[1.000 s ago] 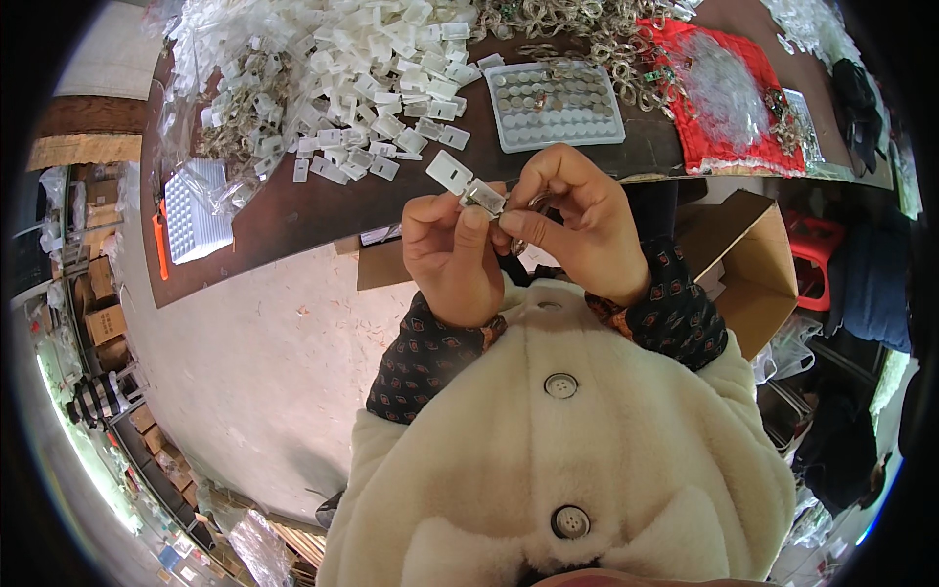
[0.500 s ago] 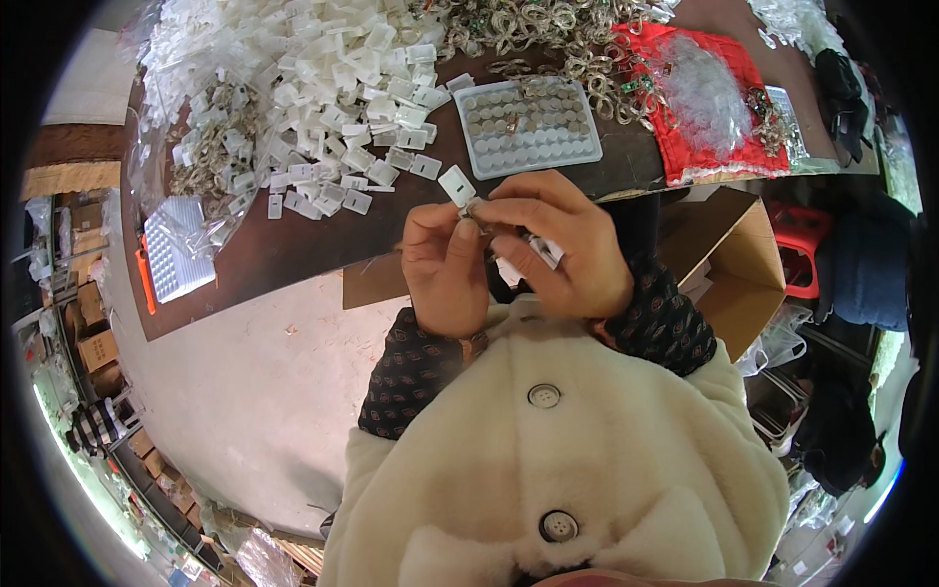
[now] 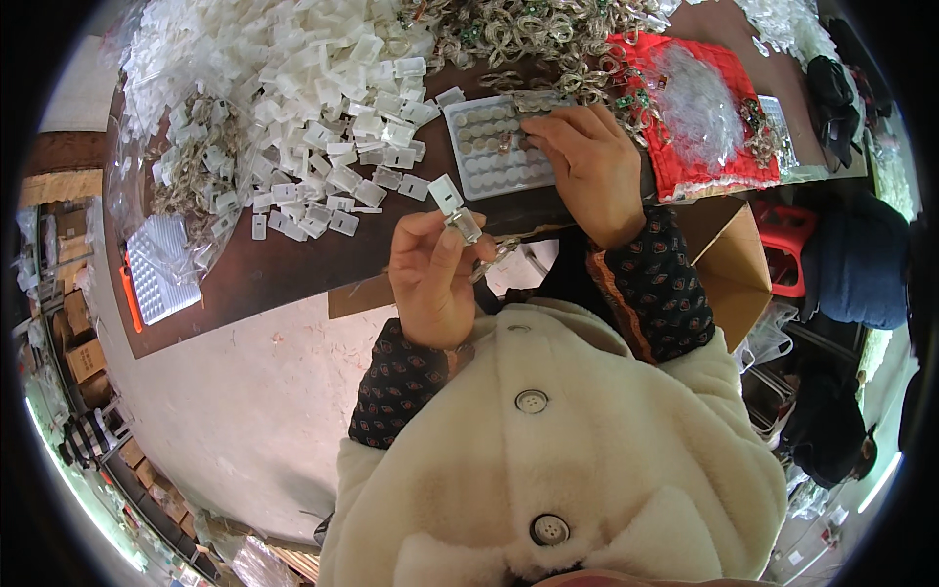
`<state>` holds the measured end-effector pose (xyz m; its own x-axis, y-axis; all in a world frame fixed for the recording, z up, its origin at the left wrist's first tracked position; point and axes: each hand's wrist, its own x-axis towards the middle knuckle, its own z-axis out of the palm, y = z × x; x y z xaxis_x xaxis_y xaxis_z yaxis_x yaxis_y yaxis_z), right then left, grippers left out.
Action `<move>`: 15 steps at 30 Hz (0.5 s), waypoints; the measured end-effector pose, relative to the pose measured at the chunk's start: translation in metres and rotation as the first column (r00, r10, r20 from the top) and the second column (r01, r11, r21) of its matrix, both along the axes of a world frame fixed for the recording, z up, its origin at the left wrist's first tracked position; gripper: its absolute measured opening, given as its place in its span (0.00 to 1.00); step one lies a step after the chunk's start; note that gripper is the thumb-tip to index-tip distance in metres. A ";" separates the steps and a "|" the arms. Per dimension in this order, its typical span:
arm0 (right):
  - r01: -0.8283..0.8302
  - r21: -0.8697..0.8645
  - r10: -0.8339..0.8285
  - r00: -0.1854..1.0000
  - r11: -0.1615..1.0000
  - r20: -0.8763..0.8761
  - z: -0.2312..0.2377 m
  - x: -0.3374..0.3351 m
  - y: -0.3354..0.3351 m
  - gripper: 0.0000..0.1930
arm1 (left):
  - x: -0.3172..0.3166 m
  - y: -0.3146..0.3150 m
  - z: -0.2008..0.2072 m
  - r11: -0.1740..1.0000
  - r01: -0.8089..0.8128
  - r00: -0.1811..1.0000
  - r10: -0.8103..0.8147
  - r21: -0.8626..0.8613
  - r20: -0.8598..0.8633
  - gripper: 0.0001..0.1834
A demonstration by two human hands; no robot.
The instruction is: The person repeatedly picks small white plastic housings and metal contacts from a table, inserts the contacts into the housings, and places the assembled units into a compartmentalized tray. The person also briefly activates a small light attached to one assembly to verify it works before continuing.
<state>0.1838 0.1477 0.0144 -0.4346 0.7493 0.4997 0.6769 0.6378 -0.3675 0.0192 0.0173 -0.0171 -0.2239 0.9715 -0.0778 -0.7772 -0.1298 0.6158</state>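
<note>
Near the table's front edge, my left hand [image 3: 430,279] pinches a small white and clear plastic case [image 3: 447,195], whose two parts stand one above the other. A thin silvery-beige cord [image 3: 501,256] trails from beside these fingers. My right hand [image 3: 594,161] reaches over a white plastic tray [image 3: 509,190] with rows of round coin-like discs. Its fingertips are drawn together on the discs at the tray's right side; whether they hold one is hidden. Left of the tray lies a large heap of similar white plastic cases [image 3: 333,137].
Coiled cords [image 3: 528,39] are piled behind the tray. On the right, a red cloth [image 3: 675,166] bears clear plastic pieces [image 3: 699,98]. An orange-handled tool [image 3: 130,292] and another dimpled tray [image 3: 164,269] lie at the table's left corner. A cardboard box [image 3: 734,274] stands below at right.
My right hand has left the case and moved up and right to the disc tray. My left hand keeps the case, now more plainly visible with the cord beside it.
</note>
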 end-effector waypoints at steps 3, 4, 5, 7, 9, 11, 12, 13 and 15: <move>0.018 -0.019 -0.017 0.998 1.000 0.062 0.006 -0.003 0.002 0.08 | -0.001 0.001 0.001 0.999 0.031 0.999 -0.032 -0.025 -0.009 0.08; 0.002 -0.028 -0.001 1.000 1.000 0.030 0.009 -0.004 0.000 0.08 | -0.001 0.002 0.002 0.999 0.033 0.999 -0.033 -0.012 -0.001 0.08; -0.019 -0.033 0.019 1.000 0.999 -0.007 0.013 -0.006 -0.002 0.08 | 0.000 0.002 0.003 0.999 0.037 0.999 -0.037 -0.011 0.013 0.08; -0.118 -0.066 0.109 0.986 0.991 -0.126 0.021 -0.009 -0.010 0.09 | 0.002 0.003 0.004 1.000 0.026 0.999 -0.027 0.004 0.042 0.09; -0.267 -0.123 0.222 0.930 0.956 -0.293 0.030 -0.010 -0.032 0.10 | 0.006 0.002 0.007 1.000 0.008 0.997 -0.009 0.013 0.081 0.10; -0.328 -0.074 0.296 0.913 0.942 -0.281 0.034 -0.013 -0.047 0.11 | 0.010 0.001 0.009 0.999 -0.001 1.000 0.001 0.035 -0.008 0.09; -0.345 -0.075 0.313 0.909 0.936 -0.274 0.036 -0.015 -0.053 0.10 | 0.011 0.000 0.010 0.999 -0.007 0.999 0.009 0.041 -0.043 0.09; -0.367 -0.081 0.336 0.906 0.927 -0.258 0.037 -0.016 -0.056 0.10 | 0.011 -0.001 0.011 0.999 -0.010 0.998 0.012 0.031 -0.067 0.09; -0.361 -0.072 0.330 0.905 0.930 -0.268 0.039 -0.016 -0.061 0.11 | 0.011 -0.003 0.012 1.000 -0.027 0.995 0.027 -0.006 -0.094 0.10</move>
